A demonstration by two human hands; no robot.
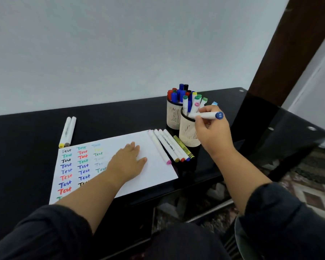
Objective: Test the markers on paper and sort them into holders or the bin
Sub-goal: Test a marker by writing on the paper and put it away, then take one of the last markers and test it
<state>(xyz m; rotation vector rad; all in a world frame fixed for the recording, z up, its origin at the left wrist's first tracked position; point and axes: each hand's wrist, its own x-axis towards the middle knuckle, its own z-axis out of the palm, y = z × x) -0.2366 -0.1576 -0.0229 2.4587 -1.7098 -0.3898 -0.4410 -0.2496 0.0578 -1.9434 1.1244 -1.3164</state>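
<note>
My right hand (pixel 212 132) is gripping a white marker (pixel 204 115) with fingers curled round its barrel; its blue cap end, numbered 69, is pointing right, and its other end is lying over the rim of the near holder (pixel 189 134), right of frame centre. My left hand (pixel 129 163) is lying flat on the paper (pixel 154 177) with fingers straight and spread, holding nothing.

The far holder (pixel 174 114) is standing just behind the near one, touching it or nearly so, and both are crowded with capped markers. Five loose markers (pixel 170 146) are lying side by side between the paper's right edge and the near holder, the leftmost overlapping the paper. Two more markers (pixel 68 131) are lying together above the paper's upper left corner, well apart from the rest.

The paper's near edge is sitting close to the front edge of the black table (pixel 26 147). Bare tabletop is showing left of the paper and behind it, up to the wall (pixel 120 44).
</note>
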